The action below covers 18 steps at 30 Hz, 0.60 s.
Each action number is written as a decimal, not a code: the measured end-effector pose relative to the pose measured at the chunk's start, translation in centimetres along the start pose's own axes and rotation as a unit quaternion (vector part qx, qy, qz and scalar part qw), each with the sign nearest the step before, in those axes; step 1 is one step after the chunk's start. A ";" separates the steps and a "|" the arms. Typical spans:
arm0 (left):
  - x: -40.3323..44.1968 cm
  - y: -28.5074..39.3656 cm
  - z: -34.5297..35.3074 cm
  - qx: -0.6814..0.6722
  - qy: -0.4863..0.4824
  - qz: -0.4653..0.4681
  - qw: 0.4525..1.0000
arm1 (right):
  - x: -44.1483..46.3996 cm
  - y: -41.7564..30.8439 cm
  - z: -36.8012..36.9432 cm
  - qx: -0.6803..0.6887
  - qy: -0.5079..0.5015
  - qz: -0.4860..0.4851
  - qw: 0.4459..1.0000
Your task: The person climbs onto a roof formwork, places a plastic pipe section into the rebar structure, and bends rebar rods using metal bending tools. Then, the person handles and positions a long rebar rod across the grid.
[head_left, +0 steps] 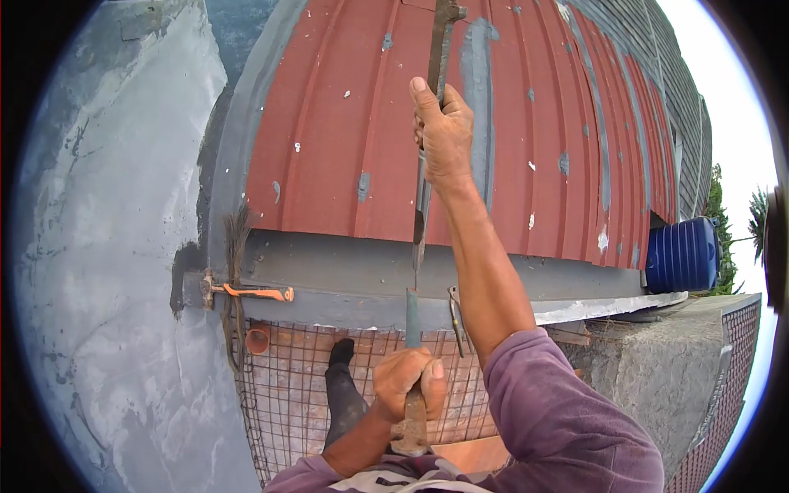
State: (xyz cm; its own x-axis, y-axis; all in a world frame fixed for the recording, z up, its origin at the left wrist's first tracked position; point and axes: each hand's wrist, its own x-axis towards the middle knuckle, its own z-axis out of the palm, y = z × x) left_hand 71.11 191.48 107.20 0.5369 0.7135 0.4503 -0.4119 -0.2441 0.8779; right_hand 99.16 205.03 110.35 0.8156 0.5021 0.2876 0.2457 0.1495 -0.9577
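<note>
My right hand [444, 135] reaches far forward over the red roof, its fingers wrapped round a long, narrow, dark metal tool [422, 197]. The tool's lower end tapers to a thin tip. Close to my body, my left hand [408, 382] is closed round a tool with a green tubular handle [412, 316] and a worn, rusty broad end [411, 431]. The thin tip meets or nearly meets the green end; whether they are joined I cannot tell. Right of the green handle, pliers [456, 316] hang at the ledge. An orange-handled tool [255, 292] lies to the left.
Red ribbed roofing [329, 156] with grey patches spreads ahead, above a grey gutter ledge [345, 308]. Wire mesh [288, 394] lies below, around my dark-clad leg [345, 398]. A plastered wall [123, 246] stands left; a blue tank [682, 255] and rough concrete block [657, 361] are right.
</note>
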 end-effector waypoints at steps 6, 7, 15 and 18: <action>2.2 1.0 -1.7 -0.029 0.002 -0.058 0.998 | 6.8 -5.5 0.8 0.063 -0.105 0.000 0.993; 2.3 1.0 -1.7 -0.013 -0.003 -0.059 0.998 | 8.3 -5.8 1.1 0.075 -0.104 0.030 0.991; 1.6 -0.4 -2.5 -0.033 0.077 -0.087 0.993 | 13.2 -9.1 4.2 0.052 -0.152 0.114 0.980; 2.3 -0.1 -1.6 -0.169 0.136 0.016 0.976 | 14.5 -10.6 4.9 0.037 -0.133 0.140 0.980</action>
State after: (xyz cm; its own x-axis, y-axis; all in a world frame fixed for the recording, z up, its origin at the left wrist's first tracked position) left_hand 71.19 194.12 107.91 0.3240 0.8680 0.3764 -0.6695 -0.0708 0.7394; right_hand 105.80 214.94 124.67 0.6779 0.7351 0.0123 -0.0153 0.0308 -0.9994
